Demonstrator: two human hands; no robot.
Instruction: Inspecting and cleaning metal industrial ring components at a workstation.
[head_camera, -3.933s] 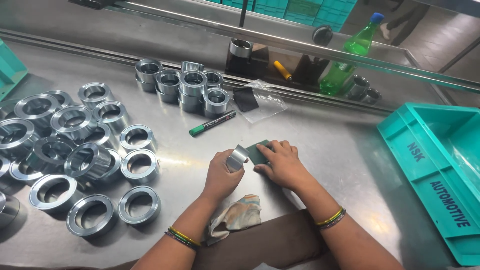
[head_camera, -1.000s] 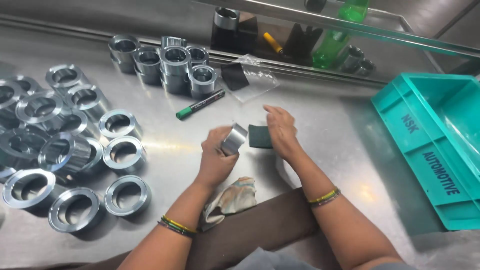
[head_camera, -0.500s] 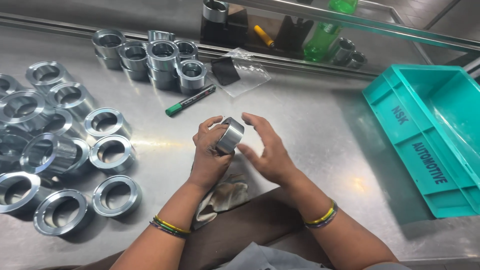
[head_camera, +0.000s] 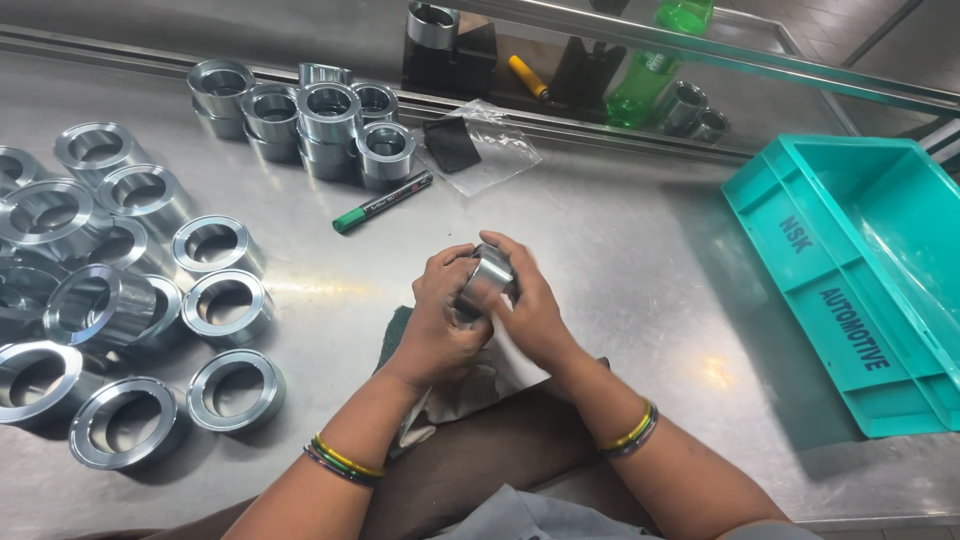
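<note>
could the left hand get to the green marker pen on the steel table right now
Probably yes, once freed: the left hand grips the small shiny metal ring together with the right hand, and bare steel table lies between it and the green marker pen.

Both hands meet around a small steel ring (head_camera: 487, 279): the left hand (head_camera: 440, 320) cups it from below and the right hand (head_camera: 528, 305) wraps over its far side. Under the wrists lies a crumpled cloth (head_camera: 455, 395). Left of the left hand, large steel rings (head_camera: 225, 305) crowd the steel table (head_camera: 620, 230). Beyond the hands lies a green marker (head_camera: 382, 202); right of the right hand sits a teal crate (head_camera: 850, 290).
</note>
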